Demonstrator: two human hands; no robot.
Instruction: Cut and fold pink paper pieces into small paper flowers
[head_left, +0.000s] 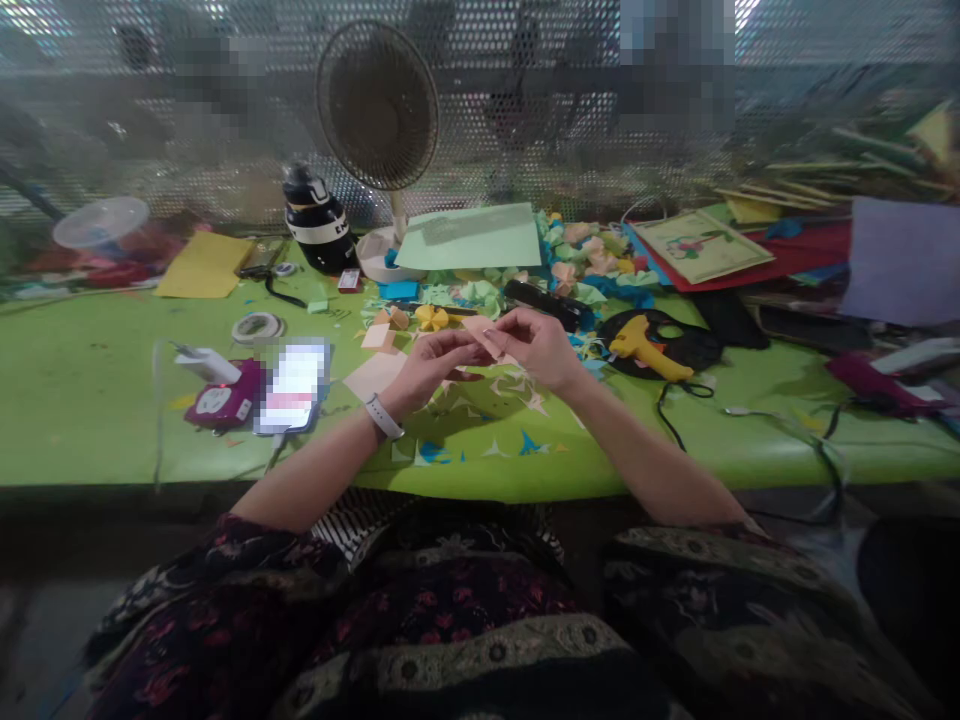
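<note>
Pink paper piece (485,337), small and creased, is pinched from both sides. The left hand (431,368) closes its thumb and forefinger on the left end. The right hand (541,350) grips the right end the same way. It is held just above the middle of the tabletop (90,400), a little back from the near edge.

The piece looks partly folded, so I judge the work to be midway. There is one piece in hand, and two flat peach squares (375,376) lie unfolded just left of the left hand. A heap of folded green and pink shapes (480,293) sits toward the far edge. Small cut triangles (534,404) litter the tabletop under the wrists, too many to count.

Farther out are one yellow glue gun (645,348) to the right, one phone (294,385) and one tape roll (256,327) to the left, and one fan (377,105) at the far edge.
</note>
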